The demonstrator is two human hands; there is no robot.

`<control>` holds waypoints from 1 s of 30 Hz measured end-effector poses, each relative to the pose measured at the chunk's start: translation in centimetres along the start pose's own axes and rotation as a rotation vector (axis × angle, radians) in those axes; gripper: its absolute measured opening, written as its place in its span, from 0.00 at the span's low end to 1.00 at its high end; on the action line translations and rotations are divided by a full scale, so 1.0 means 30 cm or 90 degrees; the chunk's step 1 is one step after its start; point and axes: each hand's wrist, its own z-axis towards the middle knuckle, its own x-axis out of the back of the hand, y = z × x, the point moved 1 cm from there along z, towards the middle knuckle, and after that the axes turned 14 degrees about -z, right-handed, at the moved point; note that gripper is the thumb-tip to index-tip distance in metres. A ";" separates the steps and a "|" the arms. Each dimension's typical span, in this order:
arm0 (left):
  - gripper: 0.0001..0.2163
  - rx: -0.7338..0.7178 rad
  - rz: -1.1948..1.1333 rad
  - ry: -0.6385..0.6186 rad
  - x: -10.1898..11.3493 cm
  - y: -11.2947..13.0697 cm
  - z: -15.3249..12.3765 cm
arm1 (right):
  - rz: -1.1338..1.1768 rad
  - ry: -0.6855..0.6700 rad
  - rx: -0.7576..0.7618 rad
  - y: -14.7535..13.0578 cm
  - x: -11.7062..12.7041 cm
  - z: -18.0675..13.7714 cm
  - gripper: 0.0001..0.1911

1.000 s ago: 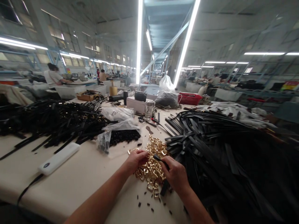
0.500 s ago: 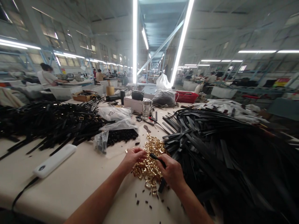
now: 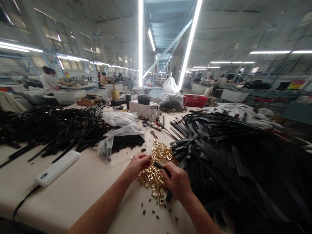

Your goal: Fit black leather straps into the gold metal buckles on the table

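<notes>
My right hand is closed around a black strap, whose end points toward my left hand; another part of it shows below the fingers. My left hand has its thumb and fingers pinched together just left of that strap end. Whatever sits in the pinch is too small to make out. Beneath and between both hands spreads a heap of gold metal buckles. Several small black pieces lie scattered on the table in front of the heap.
A big pile of black straps fills the right side; another strap pile with buckles lies left. Near the middle are a plastic bag of black pieces, a glass jar and a white corded device. A person works far left.
The strap end in my right hand has shifted slightly left and down. My left hand keeps its pinch in nearly the same place.
</notes>
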 end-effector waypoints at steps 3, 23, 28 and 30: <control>0.15 0.002 0.012 -0.017 0.000 -0.008 0.002 | 0.016 -0.004 -0.009 -0.003 0.004 0.000 0.09; 0.09 -0.224 0.060 -0.137 -0.070 -0.005 -0.051 | 0.312 -0.043 -0.179 -0.011 -0.006 0.009 0.13; 0.09 -0.212 0.033 -0.165 -0.073 -0.015 -0.062 | 0.273 -0.027 -0.147 -0.018 0.011 0.005 0.12; 0.10 -0.165 0.022 -0.144 -0.069 -0.021 -0.059 | 0.220 -0.011 -0.118 -0.020 0.014 0.002 0.11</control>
